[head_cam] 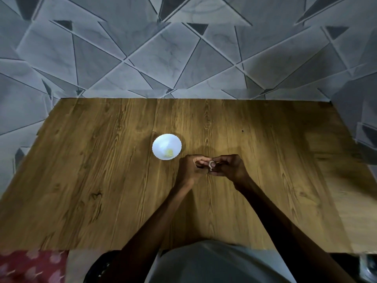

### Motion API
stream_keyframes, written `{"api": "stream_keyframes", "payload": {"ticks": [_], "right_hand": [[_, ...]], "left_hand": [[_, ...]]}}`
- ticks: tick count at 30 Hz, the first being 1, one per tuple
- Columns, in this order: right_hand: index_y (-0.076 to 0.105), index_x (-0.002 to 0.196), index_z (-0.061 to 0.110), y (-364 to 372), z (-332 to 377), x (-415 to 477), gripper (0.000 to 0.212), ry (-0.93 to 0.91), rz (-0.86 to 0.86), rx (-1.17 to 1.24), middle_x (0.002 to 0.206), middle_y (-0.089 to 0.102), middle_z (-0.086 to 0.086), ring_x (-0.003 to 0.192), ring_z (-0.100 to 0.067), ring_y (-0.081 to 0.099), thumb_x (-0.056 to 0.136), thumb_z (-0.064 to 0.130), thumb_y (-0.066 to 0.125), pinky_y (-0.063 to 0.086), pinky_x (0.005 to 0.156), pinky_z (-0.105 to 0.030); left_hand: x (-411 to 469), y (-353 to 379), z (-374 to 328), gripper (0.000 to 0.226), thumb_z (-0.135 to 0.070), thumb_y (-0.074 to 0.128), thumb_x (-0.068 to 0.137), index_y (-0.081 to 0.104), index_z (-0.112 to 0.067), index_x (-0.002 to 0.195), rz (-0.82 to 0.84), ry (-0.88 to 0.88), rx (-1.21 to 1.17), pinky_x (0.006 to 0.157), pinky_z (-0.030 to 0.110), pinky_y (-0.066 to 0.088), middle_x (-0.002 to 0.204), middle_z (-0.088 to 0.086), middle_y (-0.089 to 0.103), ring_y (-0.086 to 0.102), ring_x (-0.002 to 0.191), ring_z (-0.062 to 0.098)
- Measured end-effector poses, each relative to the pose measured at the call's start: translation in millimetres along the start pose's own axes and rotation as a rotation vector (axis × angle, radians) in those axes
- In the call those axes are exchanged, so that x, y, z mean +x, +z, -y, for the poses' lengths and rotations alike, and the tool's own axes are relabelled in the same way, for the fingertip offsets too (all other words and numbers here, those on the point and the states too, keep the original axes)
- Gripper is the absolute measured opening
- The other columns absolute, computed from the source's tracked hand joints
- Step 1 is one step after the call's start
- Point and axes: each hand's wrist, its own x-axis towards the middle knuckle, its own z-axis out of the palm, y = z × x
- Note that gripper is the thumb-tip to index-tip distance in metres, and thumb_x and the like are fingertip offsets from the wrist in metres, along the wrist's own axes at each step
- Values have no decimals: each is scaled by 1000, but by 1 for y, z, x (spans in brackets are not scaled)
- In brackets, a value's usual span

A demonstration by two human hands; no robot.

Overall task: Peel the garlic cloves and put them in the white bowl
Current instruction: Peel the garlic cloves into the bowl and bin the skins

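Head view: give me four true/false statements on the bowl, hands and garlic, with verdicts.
1. The white bowl stands on the wooden table. True.
2. The bowl is empty. False: a small yellowish piece, probably a peeled clove, lies inside it.
3. The left hand and right hand meet on one garlic clove, pinching it between their fingertips. True.
4. The hands are over the bowl. False: they are to the right of it and a little nearer the person, above bare table.
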Motion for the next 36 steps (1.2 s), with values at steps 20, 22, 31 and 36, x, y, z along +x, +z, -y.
{"api": "stream_keyframes", "payload": {"ticks": [20,22,31,36], "right_hand": [[67,101,-16,-6,-8,8,19,-26,57,83,94,70,-29,77,-29,74,84,-7,69,60,62,-28],[66,102,-17,-6,-10,9,20,-19,69,88,95,70,-30,80,-32,74,85,-6,69,60,63,-29],[68,98,-12,-9,-15,21,20,56,62,20,94,72,-26,81,-33,74,81,-3,75,62,66,-34],[69,98,-10,-9,-13,24,20,86,80,-98,90,73,-22,77,-27,75,83,1,75,60,61,-28]], "left_hand": [[-9,8,0,20,-8,72,71,77,-13,90,-108,-11,-31,72,27,58,81,-5,75,71,77,8],[-10,10,1,18,-8,72,74,76,-13,90,-124,-14,-29,72,26,58,82,-5,75,70,78,7],[-8,11,9,15,-15,72,79,74,-13,94,-98,-14,19,74,28,58,85,-5,73,69,81,6],[-7,22,8,17,-18,78,77,65,-16,88,-131,-18,106,68,25,55,80,-8,68,65,76,4]]}}
